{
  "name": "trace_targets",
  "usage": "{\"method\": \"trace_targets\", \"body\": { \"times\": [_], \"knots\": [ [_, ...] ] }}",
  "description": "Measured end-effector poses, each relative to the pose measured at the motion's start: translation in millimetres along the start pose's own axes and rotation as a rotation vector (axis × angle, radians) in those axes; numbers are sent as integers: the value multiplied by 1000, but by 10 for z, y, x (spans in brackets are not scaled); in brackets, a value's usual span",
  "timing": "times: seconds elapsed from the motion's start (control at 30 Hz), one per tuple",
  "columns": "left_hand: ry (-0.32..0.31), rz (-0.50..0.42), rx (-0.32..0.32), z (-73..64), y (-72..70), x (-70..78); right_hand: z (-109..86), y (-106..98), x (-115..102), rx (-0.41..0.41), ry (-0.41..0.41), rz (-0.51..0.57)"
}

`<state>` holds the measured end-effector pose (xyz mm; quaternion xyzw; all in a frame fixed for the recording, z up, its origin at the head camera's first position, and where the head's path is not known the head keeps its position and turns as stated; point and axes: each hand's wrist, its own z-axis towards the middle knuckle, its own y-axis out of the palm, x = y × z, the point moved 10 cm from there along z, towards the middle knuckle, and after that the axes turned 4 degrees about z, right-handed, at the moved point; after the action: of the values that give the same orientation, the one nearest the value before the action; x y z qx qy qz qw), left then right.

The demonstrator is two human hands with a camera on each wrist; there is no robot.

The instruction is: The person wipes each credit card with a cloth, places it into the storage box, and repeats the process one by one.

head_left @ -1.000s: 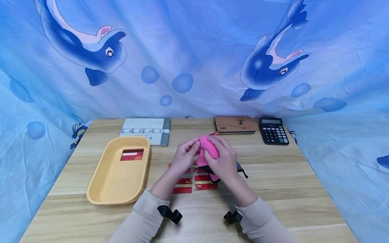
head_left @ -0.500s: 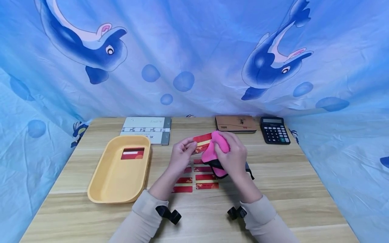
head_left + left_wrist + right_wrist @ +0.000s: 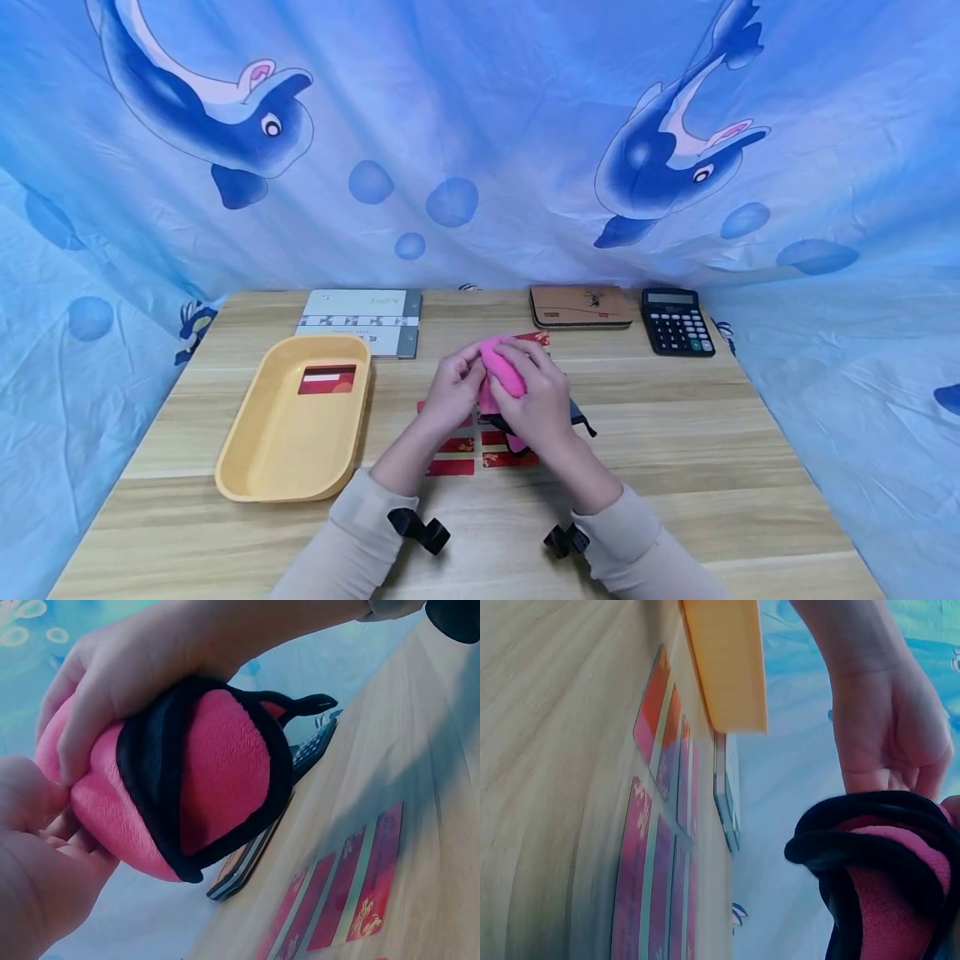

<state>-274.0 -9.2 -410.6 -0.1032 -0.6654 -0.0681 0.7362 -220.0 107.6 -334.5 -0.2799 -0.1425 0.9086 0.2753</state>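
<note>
A pink plush cloth (image 3: pixel 502 367) with black trim is gripped by my right hand (image 3: pixel 536 404), folded over a red card (image 3: pixel 536 337). One corner of that card sticks out past the right fingers. My left hand (image 3: pixel 453 387) pinches the card's other end, which the cloth hides. The left wrist view shows the left fingertips against the pink cloth (image 3: pixel 225 772), with the right hand (image 3: pixel 142 667) wrapped over its top. Below the hands, several red-and-gold cards (image 3: pixel 450 467) lie in two columns on the wooden table (image 3: pixel 675 467), partly covered from view.
A yellow tray (image 3: pixel 225 467) stands at the left, with a dark red card (image 3: pixel 327 380) in it. Along the back edge lie a grey-white book (image 3: pixel 360 321), a brown wallet-like case (image 3: pixel 581 307) and a black calculator (image 3: pixel 678 323). A blue dolphin-print curtain (image 3: pixel 510 125) hangs behind.
Half a second ago the cloth was further right, with much of the card's face showing. Now the right hand has slid the cloth left along the card to the left fingers.
</note>
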Motion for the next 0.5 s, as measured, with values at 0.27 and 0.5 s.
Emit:
{"method": "trace_targets", "body": {
  "times": [0.27,0.5],
  "knots": [
    [-16,17,38,-40,-82,-30,-20,-99,125,20,22,-47],
    [-59,68,187,-38,-310,-101,-43,-316,545,71,128,-121]
  ]
}}
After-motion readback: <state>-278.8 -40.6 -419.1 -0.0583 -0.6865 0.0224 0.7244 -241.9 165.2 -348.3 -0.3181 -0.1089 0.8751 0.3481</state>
